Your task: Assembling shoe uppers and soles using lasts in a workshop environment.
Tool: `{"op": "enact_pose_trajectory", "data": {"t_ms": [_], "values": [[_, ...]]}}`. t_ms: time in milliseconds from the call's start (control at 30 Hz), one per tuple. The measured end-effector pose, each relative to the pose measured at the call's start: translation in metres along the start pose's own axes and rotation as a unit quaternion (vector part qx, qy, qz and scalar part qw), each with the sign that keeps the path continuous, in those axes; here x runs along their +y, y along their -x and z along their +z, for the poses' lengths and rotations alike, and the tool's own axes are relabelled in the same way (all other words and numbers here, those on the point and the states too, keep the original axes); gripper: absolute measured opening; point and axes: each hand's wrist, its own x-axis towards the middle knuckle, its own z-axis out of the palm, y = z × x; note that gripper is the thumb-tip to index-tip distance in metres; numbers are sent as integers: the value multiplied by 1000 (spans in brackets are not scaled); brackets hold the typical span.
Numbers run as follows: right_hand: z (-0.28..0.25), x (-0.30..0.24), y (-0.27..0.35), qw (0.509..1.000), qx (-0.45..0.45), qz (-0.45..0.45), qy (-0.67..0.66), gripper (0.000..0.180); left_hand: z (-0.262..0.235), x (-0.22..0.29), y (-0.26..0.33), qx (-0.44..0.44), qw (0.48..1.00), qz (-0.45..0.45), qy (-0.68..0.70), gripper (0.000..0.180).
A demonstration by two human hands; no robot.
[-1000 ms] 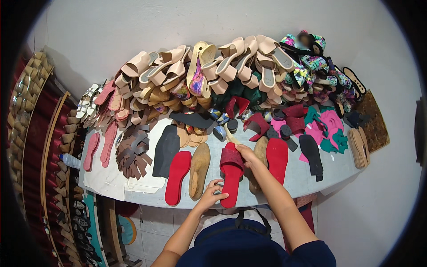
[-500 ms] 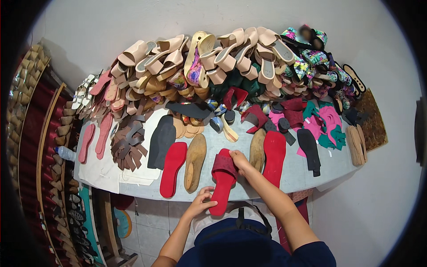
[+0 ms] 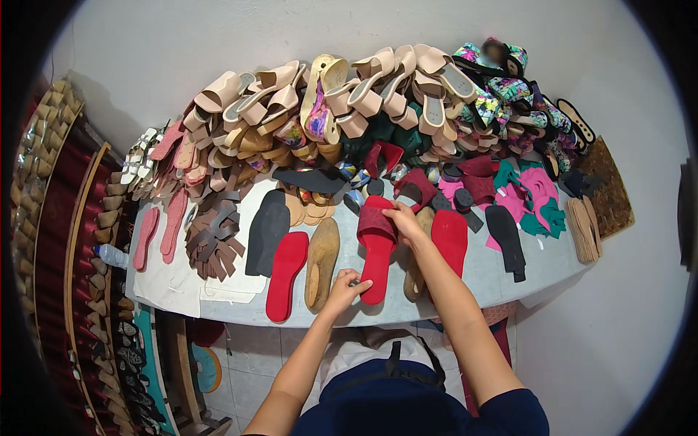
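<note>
A red slide sandal (image 3: 376, 276) with a dark red band across its front is held over the table's near edge, toe pointing away from me. My right hand (image 3: 404, 222) grips it by the right side of the band. My left hand (image 3: 345, 293) pinches the left edge near the heel between thumb and fingers. To the left lie a wooden shoe last (image 3: 322, 261) and a flat red sole (image 3: 286, 280). Another wooden last (image 3: 414, 282) is partly hidden behind my right forearm, beside a second red sole (image 3: 449, 236).
Beige heeled sandals (image 3: 378, 80) and patterned slippers (image 3: 509, 91) are heaped along the wall. Brown strips (image 3: 214, 240), black sole pieces (image 3: 265, 236) and pink and green scraps (image 3: 538, 196) cover parts of the table (image 3: 240, 309). Shelves of lasts (image 3: 102, 291) stand at the left.
Both hands have carried the red sandal away from my body, farther over the table and slightly right. The view has shifted a little.
</note>
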Motion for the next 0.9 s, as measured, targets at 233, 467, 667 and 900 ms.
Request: {"op": "enact_pose_trajectory", "data": {"t_ms": [233, 467, 667, 900], "values": [[-23, 15, -14, 995, 68, -18, -67, 45, 15, 8, -19, -83, 992, 34, 87, 21], [-15, 29, -7, 995, 95, 14, -28, 37, 10, -10, -10, -109, 994, 6, 3, 20], [-3, 30, -1, 995, 98, 31, -8, 33, 11, -3, 12, -90, 990, -28, 104, 27], [7, 31, -4, 992, 121, 36, 27, 31, -1, 4, 10, -44, 983, 40, -171, 34]]}}
